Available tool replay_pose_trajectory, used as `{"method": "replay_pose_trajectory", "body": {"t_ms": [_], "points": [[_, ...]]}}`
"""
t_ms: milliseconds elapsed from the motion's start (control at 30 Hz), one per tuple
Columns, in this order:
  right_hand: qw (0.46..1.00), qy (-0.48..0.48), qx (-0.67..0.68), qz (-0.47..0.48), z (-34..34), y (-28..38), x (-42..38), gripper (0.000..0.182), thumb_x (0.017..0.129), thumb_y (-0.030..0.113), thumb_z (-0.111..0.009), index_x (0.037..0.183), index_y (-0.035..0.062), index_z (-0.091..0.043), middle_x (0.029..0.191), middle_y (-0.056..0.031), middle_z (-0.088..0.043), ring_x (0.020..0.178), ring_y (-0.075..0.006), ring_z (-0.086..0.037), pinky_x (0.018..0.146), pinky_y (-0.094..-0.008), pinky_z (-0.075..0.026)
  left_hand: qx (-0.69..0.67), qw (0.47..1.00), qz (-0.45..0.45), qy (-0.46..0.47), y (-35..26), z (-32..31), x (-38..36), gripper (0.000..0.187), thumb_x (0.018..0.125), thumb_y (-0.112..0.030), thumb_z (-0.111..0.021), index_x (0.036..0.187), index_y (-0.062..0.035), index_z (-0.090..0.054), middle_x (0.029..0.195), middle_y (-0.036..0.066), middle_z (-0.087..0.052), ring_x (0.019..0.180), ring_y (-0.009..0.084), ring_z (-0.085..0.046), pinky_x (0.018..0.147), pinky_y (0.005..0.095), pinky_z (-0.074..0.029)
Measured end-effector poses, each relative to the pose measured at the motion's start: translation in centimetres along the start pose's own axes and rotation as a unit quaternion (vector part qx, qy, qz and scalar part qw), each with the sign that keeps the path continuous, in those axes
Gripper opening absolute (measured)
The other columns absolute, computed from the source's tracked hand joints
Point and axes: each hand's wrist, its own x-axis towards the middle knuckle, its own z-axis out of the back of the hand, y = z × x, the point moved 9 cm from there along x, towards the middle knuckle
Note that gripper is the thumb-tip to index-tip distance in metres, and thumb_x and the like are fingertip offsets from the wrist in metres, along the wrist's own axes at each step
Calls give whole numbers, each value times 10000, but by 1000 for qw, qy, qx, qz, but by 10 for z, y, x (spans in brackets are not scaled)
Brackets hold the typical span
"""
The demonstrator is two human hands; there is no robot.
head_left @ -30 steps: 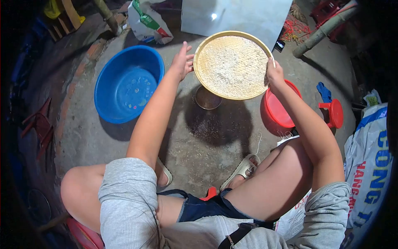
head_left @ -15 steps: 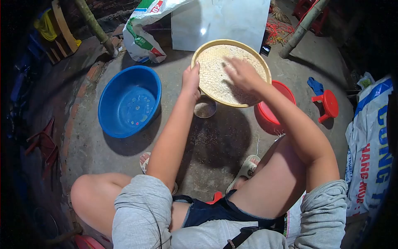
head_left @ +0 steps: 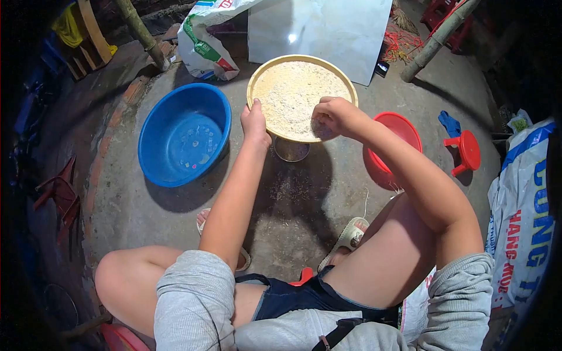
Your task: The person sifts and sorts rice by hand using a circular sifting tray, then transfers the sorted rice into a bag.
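Note:
A round, shallow yellow sieve (head_left: 353, 93) is held up over the floor, tilted a little. Pale, flaky grain (head_left: 287, 99) covers most of its inside. My left hand (head_left: 255, 124) grips the near left rim, thumb on top. Inside the near right part, my right hand (head_left: 338, 116) rests at the grain with its fingers curled down; the fingertips are partly hidden, so what they pinch cannot be made out. Below the sieve, a small metal bowl (head_left: 292, 152) sits on the floor, partly covered by it.
A blue basin (head_left: 184, 137) stands at left, a red basin (head_left: 404, 131) at right behind my forearm. Further right are a small red stool (head_left: 469, 149) and a printed white sack (head_left: 521, 216). A white board (head_left: 319, 35) leans at the back. Bits of grain lie scattered on the concrete floor (head_left: 287, 216).
The sieve has shifted left along with my left hand. My right hand, spread and blurred over the grain before, is now lower with its fingers curled.

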Motion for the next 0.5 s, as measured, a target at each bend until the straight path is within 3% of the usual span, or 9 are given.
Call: {"method": "replay_pose_trajectory", "body": {"t_ms": [167, 233, 300, 500], "points": [[1000, 10, -9, -19, -15, -2, 9, 80, 703, 38, -579, 776, 29, -613, 751, -163, -593, 741, -335, -586, 680, -388, -473, -8, 1000, 18, -23, 15, 11, 3, 294, 937, -170, -406, 1142, 31, -467, 1066, 161, -579, 940, 245, -597, 808, 354, -483], [998, -55, 11, -29, 0, -2, 18, 85, 702, 19, -569, 774, 21, -614, 760, -159, -603, 726, -328, -593, 667, -380, -476, -23, 998, 39, -46, 14, 18, 9, 290, 934, -167, -415, 1139, 31, -465, 1070, 162, -576, 939, 243, -595, 808, 359, -483], [993, -94, 50, -47, 12, 0, 25, 116, 694, 10, -578, 794, 25, -636, 751, -155, -611, 722, -307, -605, 650, -367, -481, -33, 992, -12, -120, -2, 35, 19, 318, 920, -179, -448, 1157, 32, -464, 1080, 172, -575, 952, 281, -596, 814, 385, -487], [984, -159, 66, -40, 21, 5, 47, 114, 695, 25, -604, 798, 22, -651, 733, -148, -613, 710, -305, -601, 645, -363, -482, -25, 987, -72, -142, -47, 65, 55, 313, 922, -169, -437, 1154, 40, -464, 1105, 181, -565, 958, 302, -597, 805, 420, -498]]}}
